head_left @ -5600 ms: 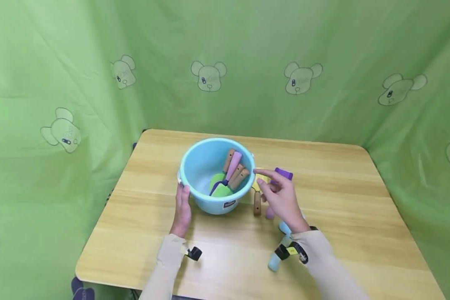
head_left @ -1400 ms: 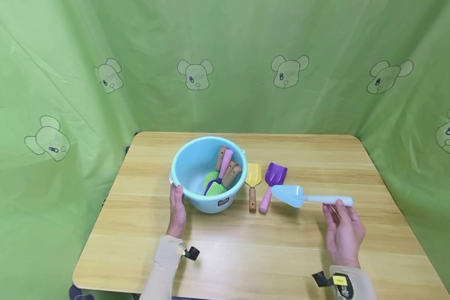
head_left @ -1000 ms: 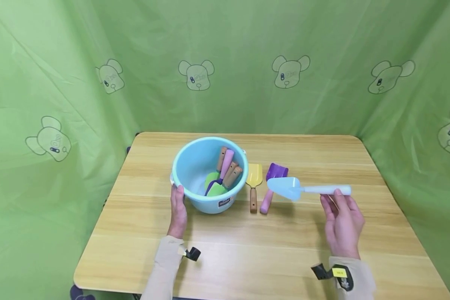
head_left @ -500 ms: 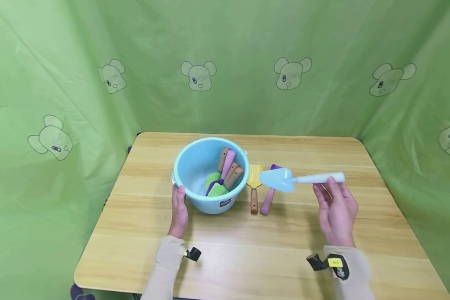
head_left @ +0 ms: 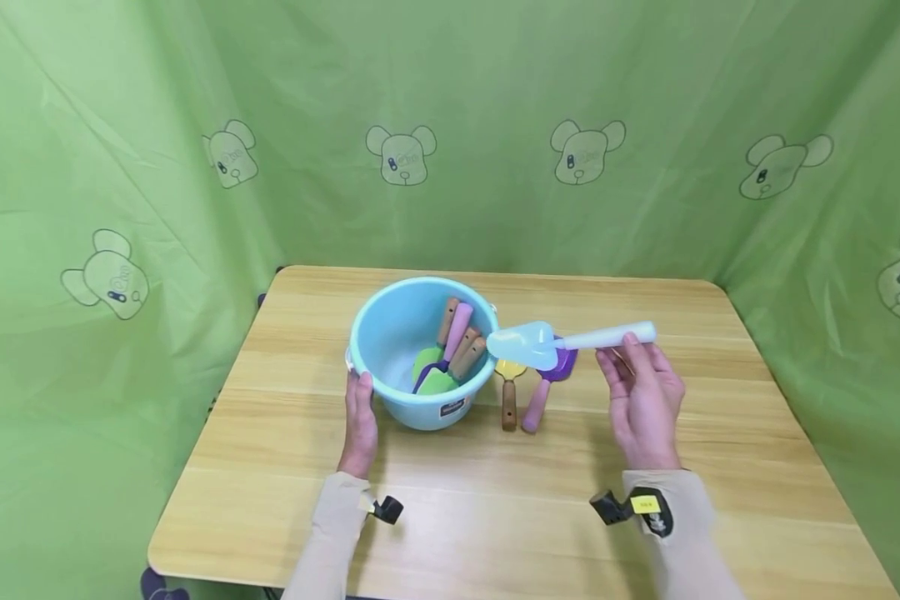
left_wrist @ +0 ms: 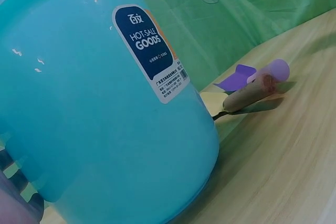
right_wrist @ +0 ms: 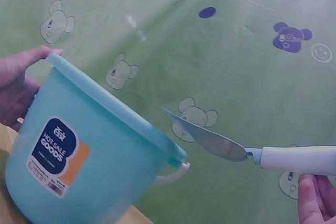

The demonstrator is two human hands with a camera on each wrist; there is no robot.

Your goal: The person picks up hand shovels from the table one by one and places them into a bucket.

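A light-blue hand trowel [head_left: 525, 345] is pinched by its pale handle in my right hand [head_left: 648, 408]. Its blade points left, with the tip at the right rim of the blue bucket [head_left: 412, 408] in the head view; the right wrist view shows the tip raised close to the rim. My left hand [head_left: 360, 429] rests against the bucket's left side, fingers extended up near the rim. Inside the bucket lean several garden tools with brown handles [head_left: 465, 358] and one with a lilac handle [head_left: 459, 321]. Green blades [head_left: 437, 382] show below them.
Right of the bucket, a yellow shovel [head_left: 509, 404] with a brown handle and a purple shovel [head_left: 536, 407] with a lilac handle lie on the wooden table [head_left: 495, 517]. The trowel partly covers both in the head view. A green curtain [head_left: 495, 225] hangs behind the table.
My right hand first reached beside the bucket, then held the blue trowel farther right. Since then it has carried the trowel left and away from me toward the rim. My left hand stays put.
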